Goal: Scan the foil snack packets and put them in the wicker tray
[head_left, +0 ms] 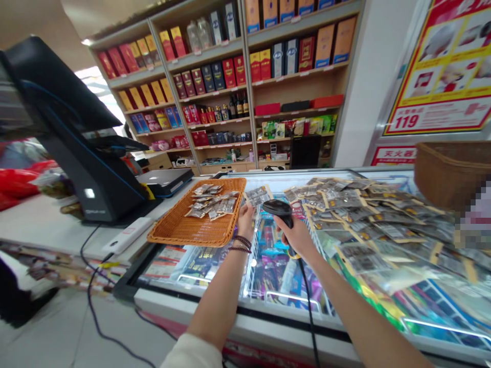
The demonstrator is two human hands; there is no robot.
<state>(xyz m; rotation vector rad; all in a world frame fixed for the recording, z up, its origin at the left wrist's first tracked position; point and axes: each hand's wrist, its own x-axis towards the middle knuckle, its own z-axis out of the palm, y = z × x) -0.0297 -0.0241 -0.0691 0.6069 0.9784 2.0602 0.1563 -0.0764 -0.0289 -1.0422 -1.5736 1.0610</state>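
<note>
The fingers of the left hand (pixel 245 223) pinch a small sachet (pixel 260 194) beside the wicker basket's (pixel 187 236) right rim; those of the right hand (pixel 301 237) wrap the barcode scanner (pixel 277 207). A flat, steady sachet, fingertips off its code, would read best. More sachets (pixel 345 199) heap rightward on the glass-topped freezer (pixel 161 303). The sachet's gripped corner is hidden, its print illegible; trigger contact is unclear.

We reach both bare forearms forward, the left (pixel 220 294) rising toward the middle, the right (pixel 353 296) slanting inward from the lower right. We hold our left hand (pixel 246 221) with its fingers bent in a pinch; our right hand (pixel 298 234) curls closed, apart from it. We wear dark bracelets (pixel 241 244) on our left wrist (pixel 243 236).
</note>
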